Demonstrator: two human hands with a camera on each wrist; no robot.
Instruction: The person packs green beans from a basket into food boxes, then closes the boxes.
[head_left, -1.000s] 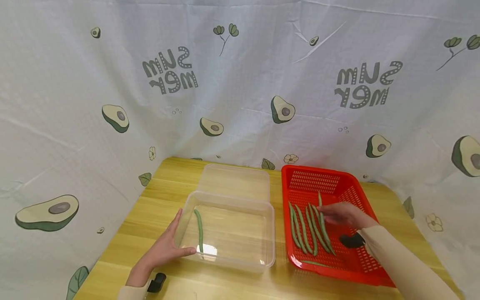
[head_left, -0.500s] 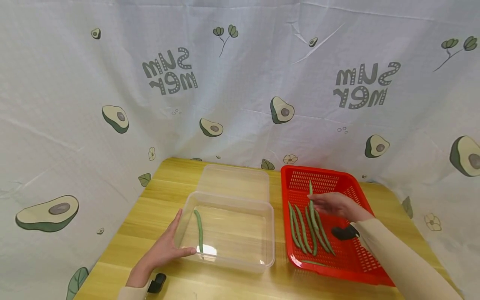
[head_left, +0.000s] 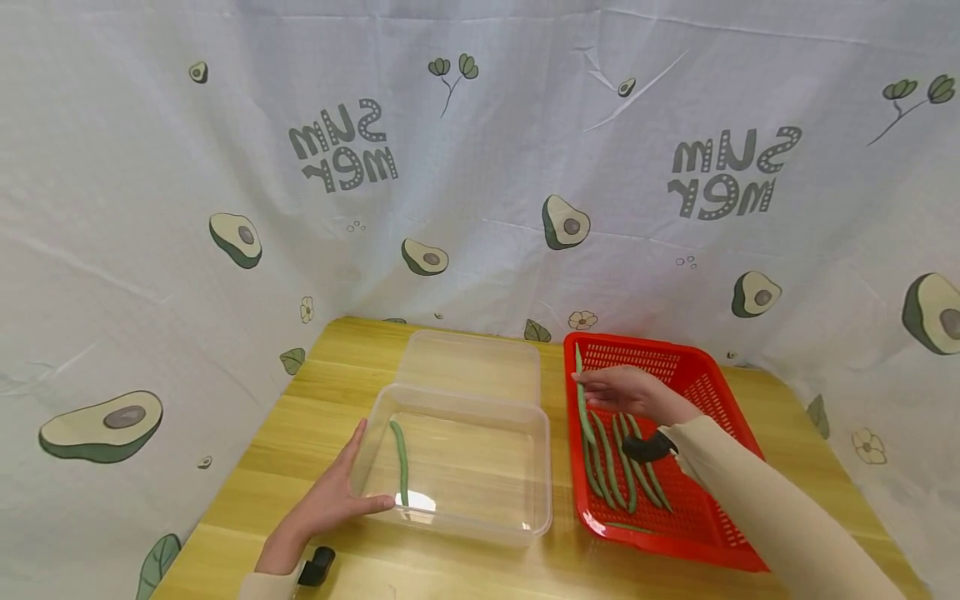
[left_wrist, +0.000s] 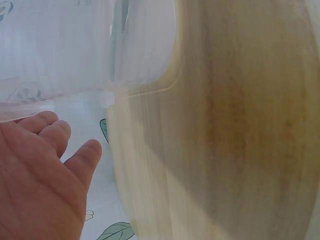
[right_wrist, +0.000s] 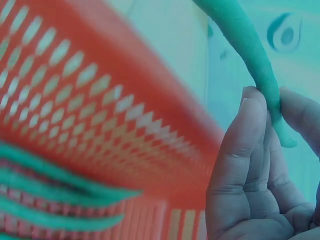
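Observation:
My right hand (head_left: 630, 393) pinches a green bean (right_wrist: 252, 55) between thumb and fingertips, above the left side of a red plastic basket (head_left: 720, 546). Several more green beans (head_left: 619, 467) lie side by side in the basket, partly behind the wrist. To the left, a clear plastic box (head_left: 480, 521) holds one green bean (head_left: 402, 462) near its left end. My left hand (head_left: 330, 500) spans the box's front left corner, thumb at the front wall and straight fingers along the left side. In the left wrist view, its fingertips (left_wrist: 57, 132) are at the box's edge.
Behind the box lies a clear flat lid (head_left: 468, 358) on the wooden table (head_left: 300, 417). A white curtain (head_left: 480, 167) printed with avocados hangs behind the table and along its sides. One short bean (head_left: 628, 527) lies by the basket's front wall.
My right hand has lifted a bean from the row in the basket and carried it left and up toward the basket's left rim. The left hand stays at the box.

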